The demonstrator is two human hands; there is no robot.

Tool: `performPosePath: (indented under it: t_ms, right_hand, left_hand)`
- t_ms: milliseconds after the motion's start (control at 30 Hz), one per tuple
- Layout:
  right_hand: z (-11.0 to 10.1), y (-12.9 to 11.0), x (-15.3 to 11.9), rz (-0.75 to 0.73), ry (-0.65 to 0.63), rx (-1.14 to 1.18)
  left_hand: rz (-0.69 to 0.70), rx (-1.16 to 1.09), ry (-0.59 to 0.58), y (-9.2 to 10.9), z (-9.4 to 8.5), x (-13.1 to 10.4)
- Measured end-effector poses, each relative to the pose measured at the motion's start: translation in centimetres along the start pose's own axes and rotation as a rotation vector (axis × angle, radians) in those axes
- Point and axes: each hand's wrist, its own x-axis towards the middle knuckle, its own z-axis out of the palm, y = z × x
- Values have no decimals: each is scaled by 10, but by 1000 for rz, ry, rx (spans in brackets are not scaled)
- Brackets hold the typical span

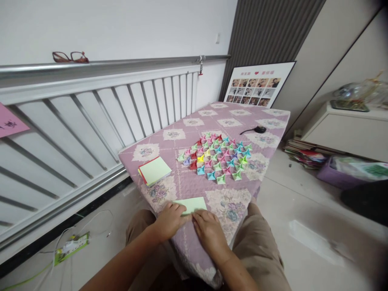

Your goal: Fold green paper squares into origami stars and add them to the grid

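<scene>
A pale green sheet of paper (194, 204), which looks folded into a rectangle, lies near the front of the table. My left hand (170, 220) rests on its left part with the fingers pressed together at its near edge. At the right part of the near edge, my right hand (209, 229) lies with its fingers close together on the paper. Beyond the hands, many folded paper pieces (222, 158) in several colours stand in rows. To the left is a stack of square paper (155, 170) with a light green sheet on top.
The purple floral tablecloth (207, 121) covers a narrow table beside a white railing (121, 111). A black object with a cord (260, 129) lies at the far right. Glasses (70, 57) sit on the rail, and a photo board (257, 85) stands behind the table.
</scene>
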Motion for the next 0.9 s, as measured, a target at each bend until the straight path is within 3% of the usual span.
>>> performPosePath:
  t_ms: [267,467,800,900]
  right_hand:
    - [-6,-12,-3,26,-130,-71]
    - [-9,-8,-8,13,-160,-96]
    - [-33,46,-17,117,-26,-261]
    - [-39,43,-13,184,56,-263]
  left_hand:
    - [-181,-86,123,3,20,-41]
    - [-225,-101,229,7,35,-54]
    - [-278,-143,242,8,42,-54]
    - [-283,-152,243,9,42,-54]
